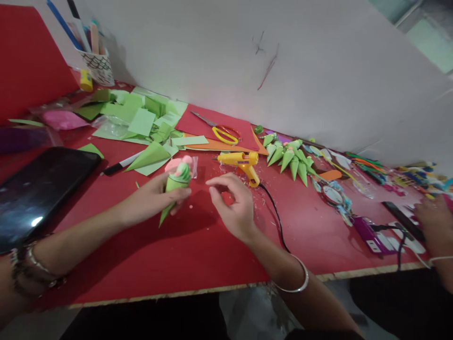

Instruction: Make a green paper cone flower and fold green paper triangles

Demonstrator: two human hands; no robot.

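Note:
My left hand (150, 200) is wrapped round a green paper cone (171, 185), whose tip points down. A swirl of green paper and pink pieces tops the cone. To its right, my right hand (233, 205) hovers over the table with thumb and index fingertips nearly together. Whether anything tiny sits between those tips I cannot make out. Just behind the right hand, a yellow glue gun (240, 161) lies on its side, its black cord trailing towards the front edge.
Green paper pieces (141, 120), scissors (226, 133) and a black-capped marker (122, 164) lie behind my hands. A dark tablet (46, 189) is at left. Several finished green cones (290, 158) are bunched at right, near a purple power strip (375, 236). Another person's hand (435, 222) shows at far right.

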